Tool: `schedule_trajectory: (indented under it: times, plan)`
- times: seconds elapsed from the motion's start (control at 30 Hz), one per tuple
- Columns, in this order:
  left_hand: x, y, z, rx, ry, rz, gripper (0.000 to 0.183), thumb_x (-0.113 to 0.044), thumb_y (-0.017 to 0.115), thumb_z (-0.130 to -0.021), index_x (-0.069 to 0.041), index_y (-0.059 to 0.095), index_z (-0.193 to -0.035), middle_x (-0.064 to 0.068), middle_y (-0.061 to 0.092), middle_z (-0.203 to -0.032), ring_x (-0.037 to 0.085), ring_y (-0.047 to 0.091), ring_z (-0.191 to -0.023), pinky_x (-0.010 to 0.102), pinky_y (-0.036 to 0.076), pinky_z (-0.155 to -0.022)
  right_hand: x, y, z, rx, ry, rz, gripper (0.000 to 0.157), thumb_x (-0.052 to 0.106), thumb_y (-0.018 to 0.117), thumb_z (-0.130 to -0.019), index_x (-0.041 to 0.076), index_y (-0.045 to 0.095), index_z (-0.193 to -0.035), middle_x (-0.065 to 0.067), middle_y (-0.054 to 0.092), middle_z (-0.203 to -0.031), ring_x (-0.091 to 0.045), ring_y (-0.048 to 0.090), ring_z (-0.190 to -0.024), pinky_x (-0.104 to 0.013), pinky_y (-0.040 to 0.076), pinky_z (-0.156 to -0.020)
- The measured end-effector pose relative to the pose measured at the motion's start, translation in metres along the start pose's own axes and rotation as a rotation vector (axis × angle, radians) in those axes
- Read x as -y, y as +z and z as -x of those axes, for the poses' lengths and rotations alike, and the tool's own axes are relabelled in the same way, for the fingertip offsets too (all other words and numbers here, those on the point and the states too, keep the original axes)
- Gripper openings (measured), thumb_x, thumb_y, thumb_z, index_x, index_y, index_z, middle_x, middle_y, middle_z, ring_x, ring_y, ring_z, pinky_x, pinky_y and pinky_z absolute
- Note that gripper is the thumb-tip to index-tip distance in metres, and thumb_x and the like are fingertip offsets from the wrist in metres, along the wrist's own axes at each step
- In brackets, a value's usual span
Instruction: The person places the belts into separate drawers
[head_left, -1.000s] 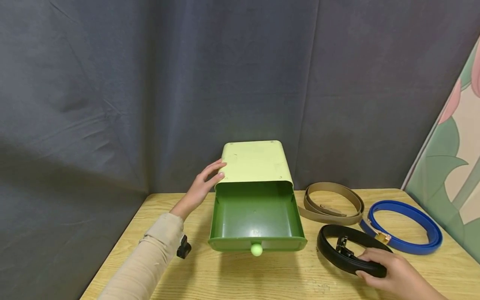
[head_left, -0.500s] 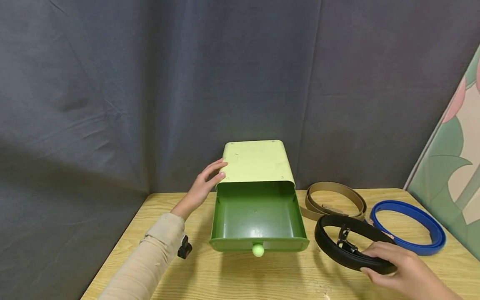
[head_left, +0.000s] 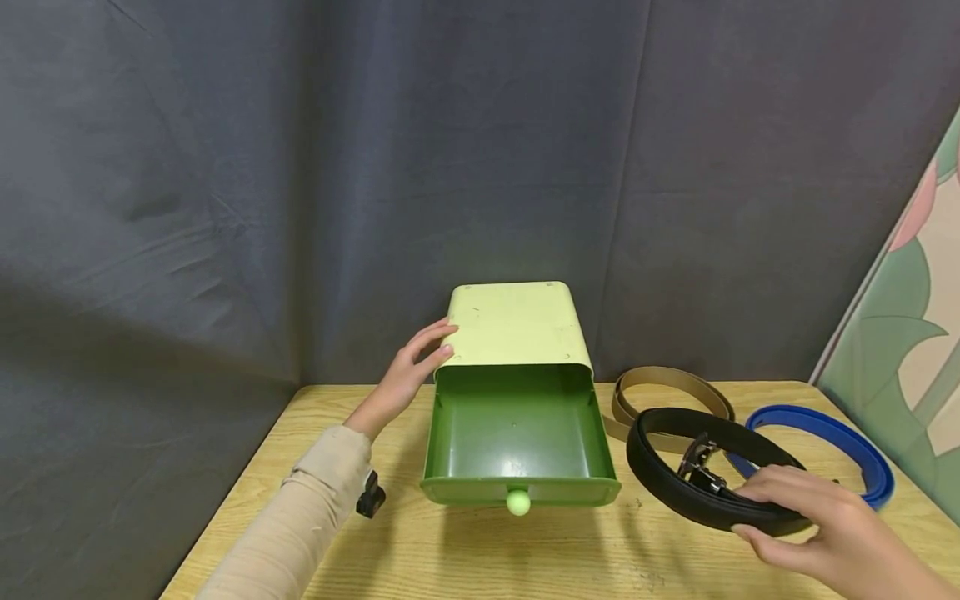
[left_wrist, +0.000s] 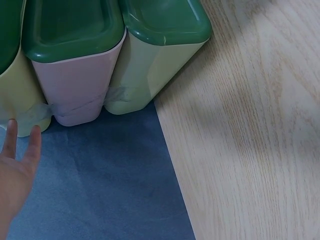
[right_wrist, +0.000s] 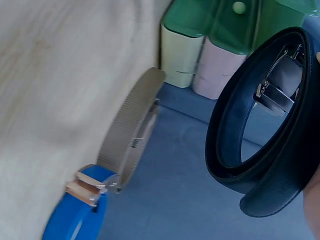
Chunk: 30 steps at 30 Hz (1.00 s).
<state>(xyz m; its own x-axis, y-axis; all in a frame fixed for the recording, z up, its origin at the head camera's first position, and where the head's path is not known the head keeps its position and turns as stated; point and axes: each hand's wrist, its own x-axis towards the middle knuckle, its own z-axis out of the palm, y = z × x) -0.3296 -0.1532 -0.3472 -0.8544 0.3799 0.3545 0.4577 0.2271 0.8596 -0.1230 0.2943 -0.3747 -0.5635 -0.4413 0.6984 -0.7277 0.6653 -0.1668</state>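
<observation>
My right hand (head_left: 825, 512) pinches a coiled black belt (head_left: 652, 475) with a metal buckle, raised above the table to the right of a pulled-out green drawer (head_left: 517, 442). In the right wrist view the coiled belt (right_wrist: 225, 120) hangs large, and only a sliver of the hand shows at the edge. My left hand (head_left: 401, 375) touches the left side of the pale yellow-green drawer cabinet (head_left: 517, 325) with extended fingers. The left wrist view shows that hand (left_wrist: 17, 172) by the cabinet's stacked pale and pink sections (left_wrist: 77, 90). Nothing lies in the drawer.
A coiled brown belt (head_left: 675, 379) and a coiled blue belt (head_left: 862, 454) lie on the wooden table (head_left: 540, 558) at the right, partly behind the black one. A small black object (head_left: 371, 497) shows beside the left forearm. A dark curtain (head_left: 465, 167) hangs behind.
My right hand has lifted the black belt off the table; it now overlaps the brown and blue belts in view. The left hand has stayed on the cabinet.
</observation>
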Motion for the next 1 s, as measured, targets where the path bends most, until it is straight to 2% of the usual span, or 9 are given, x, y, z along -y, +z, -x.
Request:
schedule_trajectory:
  times: [0.1, 0.2, 0.3, 0.4, 0.53, 0.7, 1.0]
  plan:
    - [-0.005, 0.0, 0.001, 0.007, -0.006, 0.004, 0.045, -0.019, 0.052, -0.104, -0.005, 0.047, -0.147, 0.008, 0.027, -0.161, 0.029, 0.024, -0.146, 0.055, 0.02, -0.116, 0.0, -0.003, -0.006, -0.046, -0.074, -0.048, 0.022, 0.038, 0.083, -0.08, 0.027, 0.073, -0.095, 0.017, 0.065, -0.092, 0.005, 0.056, -0.084, -0.008, 0.044, -0.071]
    - [-0.02, 0.001, 0.005, 0.015, -0.008, 0.003, 0.045, -0.016, 0.051, -0.104, 0.0, 0.046, -0.146, 0.013, 0.026, -0.161, 0.031, 0.024, -0.146, 0.055, 0.02, -0.115, 0.0, -0.005, -0.014, -0.084, -0.138, -0.083, 0.026, 0.043, 0.072, -0.089, 0.018, 0.074, -0.095, 0.011, 0.067, -0.092, 0.005, 0.057, -0.09, -0.009, 0.045, -0.073]
    - [-0.032, 0.002, 0.009, 0.019, -0.003, 0.0, 0.045, -0.013, 0.051, -0.104, 0.003, 0.045, -0.145, 0.017, 0.026, -0.16, 0.033, 0.025, -0.145, 0.056, 0.021, -0.115, 0.003, -0.008, -0.022, -0.093, -0.17, -0.049, 0.032, 0.047, 0.063, -0.094, 0.017, 0.073, -0.094, 0.011, 0.067, -0.093, 0.006, 0.057, -0.091, -0.01, 0.045, -0.072]
    - [-0.037, 0.002, 0.011, 0.019, -0.001, 0.002, 0.044, -0.013, 0.051, -0.104, 0.004, 0.045, -0.145, 0.017, 0.026, -0.159, 0.034, 0.025, -0.145, 0.056, 0.021, -0.115, 0.006, -0.011, -0.031, -0.093, -0.199, -0.051, 0.031, 0.046, 0.062, -0.095, 0.017, 0.073, -0.093, 0.01, 0.067, -0.093, 0.007, 0.055, -0.09, -0.012, 0.045, -0.067]
    - [-0.038, 0.003, 0.011, 0.019, -0.005, -0.001, 0.045, -0.015, 0.051, -0.104, 0.002, 0.046, -0.145, 0.016, 0.028, -0.159, 0.032, 0.024, -0.146, 0.055, 0.02, -0.116, 0.011, -0.014, -0.042, -0.098, -0.254, -0.092, 0.028, 0.041, 0.064, -0.095, 0.015, 0.073, -0.093, 0.009, 0.067, -0.091, 0.004, 0.055, -0.088, -0.014, 0.044, -0.066]
    - [-0.037, 0.004, 0.011, 0.015, -0.003, 0.0, 0.045, -0.014, 0.052, -0.104, 0.002, 0.046, -0.145, 0.016, 0.028, -0.159, 0.032, 0.025, -0.145, 0.054, 0.021, -0.116, 0.017, -0.017, -0.053, -0.098, -0.268, -0.071, 0.028, 0.042, 0.063, -0.095, 0.016, 0.073, -0.094, 0.009, 0.067, -0.091, 0.004, 0.054, -0.088, -0.014, 0.043, -0.071]
    - [-0.037, 0.005, 0.009, 0.015, 0.001, 0.002, 0.045, -0.014, 0.052, -0.104, 0.002, 0.046, -0.145, 0.016, 0.027, -0.159, 0.032, 0.025, -0.145, 0.054, 0.023, -0.115, 0.027, -0.014, -0.07, -0.081, -0.271, -0.069, 0.024, 0.043, 0.064, -0.094, 0.021, 0.073, -0.096, 0.012, 0.067, -0.091, 0.006, 0.054, -0.085, -0.014, 0.044, -0.067]
